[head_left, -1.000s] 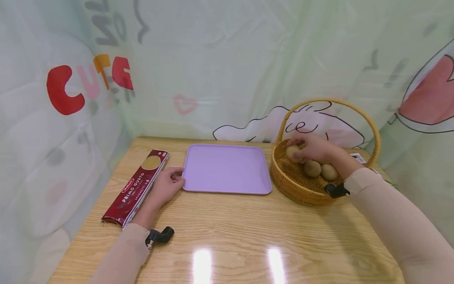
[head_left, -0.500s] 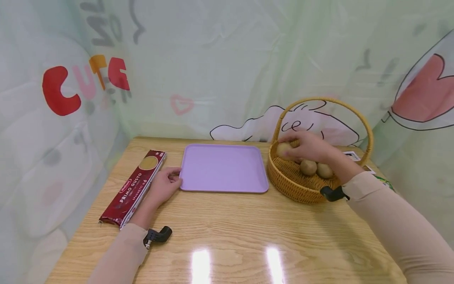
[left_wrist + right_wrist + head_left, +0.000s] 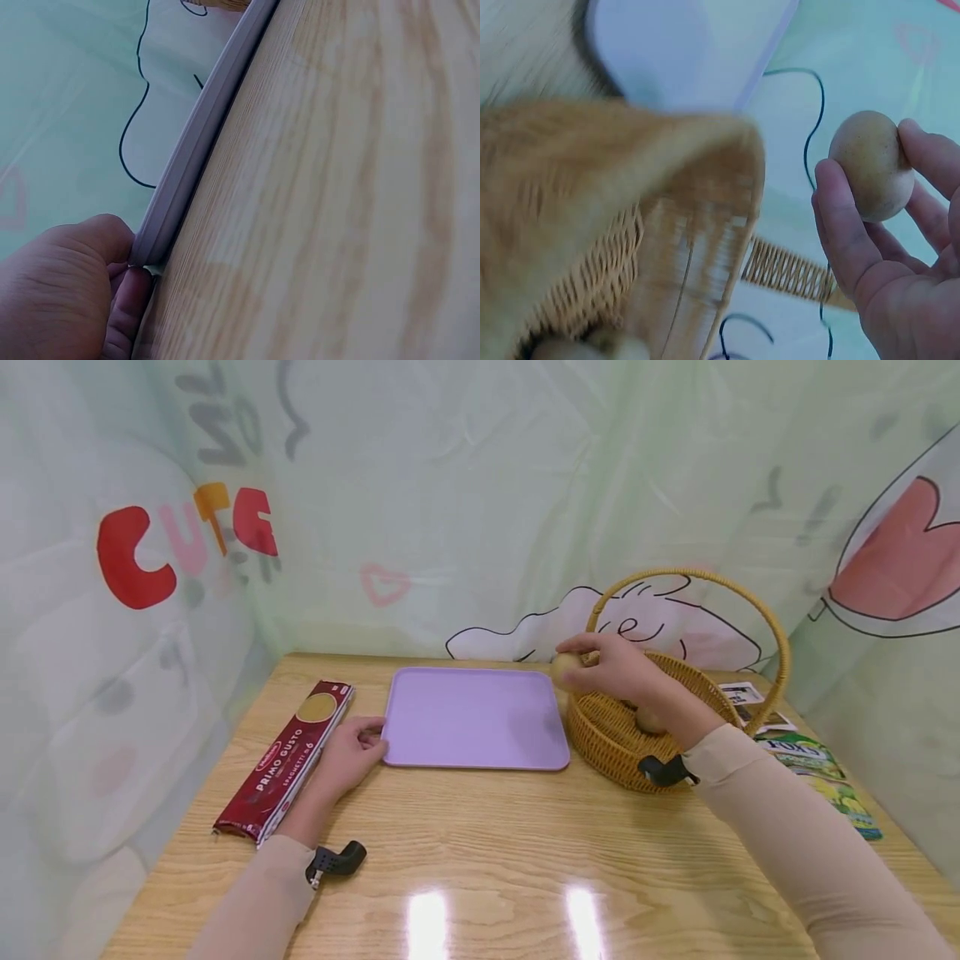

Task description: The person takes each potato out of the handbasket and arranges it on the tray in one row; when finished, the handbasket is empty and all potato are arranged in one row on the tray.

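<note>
In the head view my right hand point(image 3: 618, 670) holds a round brown potato point(image 3: 566, 672) above the left rim of the wicker basket point(image 3: 603, 756). The right wrist view shows this potato point(image 3: 870, 165) pinched between thumb and fingertips. Another potato point(image 3: 649, 721) lies inside the basket, partly covered by my right arm. My left hand point(image 3: 351, 752) grips the left edge of a lilac tray point(image 3: 476, 718) that lies on the table. Seen from the left wrist, the thumb is on top of the tray's rim point(image 3: 176, 187) and the fingers are underneath.
Left of the tray lies a dark red spaghetti packet point(image 3: 288, 760), close beside my left forearm. The basket's tall handle point(image 3: 776, 643) arches over it. Printed cards point(image 3: 750, 697) and a green and yellow packet point(image 3: 825, 777) are at the right. A printed curtain point(image 3: 420, 510) hangs behind the table point(image 3: 465, 843).
My right hand has carried the potato leftward, from inside the basket to over its left rim near the tray. The left hand has stayed at the tray's edge.
</note>
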The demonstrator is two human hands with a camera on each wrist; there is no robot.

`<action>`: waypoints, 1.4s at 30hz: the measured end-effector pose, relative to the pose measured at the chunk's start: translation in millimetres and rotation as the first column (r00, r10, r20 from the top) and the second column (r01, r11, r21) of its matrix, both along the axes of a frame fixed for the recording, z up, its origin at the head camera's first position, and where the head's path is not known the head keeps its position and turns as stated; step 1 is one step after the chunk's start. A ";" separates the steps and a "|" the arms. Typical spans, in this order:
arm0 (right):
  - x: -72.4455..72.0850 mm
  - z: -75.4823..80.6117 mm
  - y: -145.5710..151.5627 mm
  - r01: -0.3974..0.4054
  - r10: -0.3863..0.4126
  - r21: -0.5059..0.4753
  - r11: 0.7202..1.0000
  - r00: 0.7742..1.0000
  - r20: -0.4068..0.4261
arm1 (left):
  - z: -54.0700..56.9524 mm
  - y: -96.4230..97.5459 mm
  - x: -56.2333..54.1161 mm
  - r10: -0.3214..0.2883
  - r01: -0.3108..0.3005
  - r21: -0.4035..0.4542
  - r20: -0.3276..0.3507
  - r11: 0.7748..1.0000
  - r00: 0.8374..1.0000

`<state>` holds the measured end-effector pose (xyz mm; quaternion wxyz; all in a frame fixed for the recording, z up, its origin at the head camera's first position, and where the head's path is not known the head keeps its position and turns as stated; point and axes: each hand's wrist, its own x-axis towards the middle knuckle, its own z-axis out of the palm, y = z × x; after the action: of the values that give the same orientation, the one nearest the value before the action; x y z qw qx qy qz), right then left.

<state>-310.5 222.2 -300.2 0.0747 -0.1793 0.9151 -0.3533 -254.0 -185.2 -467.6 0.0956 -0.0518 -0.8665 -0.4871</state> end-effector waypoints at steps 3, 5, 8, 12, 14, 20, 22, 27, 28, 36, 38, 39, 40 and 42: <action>-3.6 -3.5 -13.5 -0.013 0.014 -0.052 0.999 1.000 0.020 | -1.5 0.4 -0.3 0.004 -0.004 0.004 0.000 1.000 1.000; -5.6 -4.9 -21.7 -0.040 0.042 -0.075 0.996 0.999 0.025 | -1.9 1.1 -0.3 0.001 -0.001 0.005 0.002 1.000 1.000; -7.8 -7.1 -33.0 -0.071 0.077 -0.104 0.992 0.996 0.048 | -1.9 2.5 -0.4 -0.001 0.001 0.010 0.003 1.000 1.000; -9.9 -11.5 -46.6 -0.085 0.094 -0.128 0.988 0.993 0.067 | -1.6 4.1 0.1 0.011 -0.011 0.011 0.004 1.000 1.000; -11.0 -14.1 -52.7 -0.083 0.091 -0.127 0.988 0.994 0.061 | -1.6 5.0 0.7 0.013 -0.013 0.012 0.001 1.000 1.000; -14.4 -21.6 -68.9 -0.064 0.073 -0.146 0.987 0.996 0.057 | -0.8 8.1 3.1 0.008 -0.007 0.012 -0.010 1.000 1.000; -16.0 -23.2 -73.6 -0.054 0.064 -0.156 0.986 0.996 0.059 | 0.0 9.0 3.7 0.008 -0.008 0.012 -0.014 1.000 1.000; -21.7 -26.5 -84.2 -0.029 0.047 -0.187 0.982 0.995 0.092 | 2.9 10.4 4.9 0.005 -0.004 0.024 -0.028 1.000 1.000; -22.2 -26.7 -86.6 -0.023 0.043 -0.194 0.981 0.994 0.104 | 3.3 10.5 4.9 0.004 -0.003 0.025 -0.030 1.000 1.000; -28.8 -33.8 -102.5 0.027 0.018 -0.264 0.964 0.986 0.165 | 5.6 8.9 4.9 0.015 -0.014 0.016 -0.013 1.000 1.000; -35.1 -41.9 -105.6 0.034 0.015 -0.290 0.956 0.986 0.165 | 5.0 8.7 4.9 0.014 -0.013 0.019 -0.013 1.000 1.000; -36.2 -43.7 -108.0 0.037 0.015 -0.303 0.952 0.986 0.167 | 4.8 8.6 5.1 0.015 -0.015 0.020 -0.011 1.000 1.000; -37.5 -45.7 -110.5 0.038 0.018 -0.320 0.947 0.985 0.172 | 4.3 8.3 4.9 0.017 -0.016 0.021 -0.008 1.000 1.000; -40.3 -49.8 -115.9 0.044 0.023 -0.350 0.936 0.983 0.184 | 3.2 8.4 4.7 0.020 -0.020 0.019 -0.005 1.000 1.000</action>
<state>-350.8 106.3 -350.0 0.1240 -0.1513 0.8270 -0.5270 -249.3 -176.8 -464.4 0.1031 -0.0434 -0.8620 -0.4943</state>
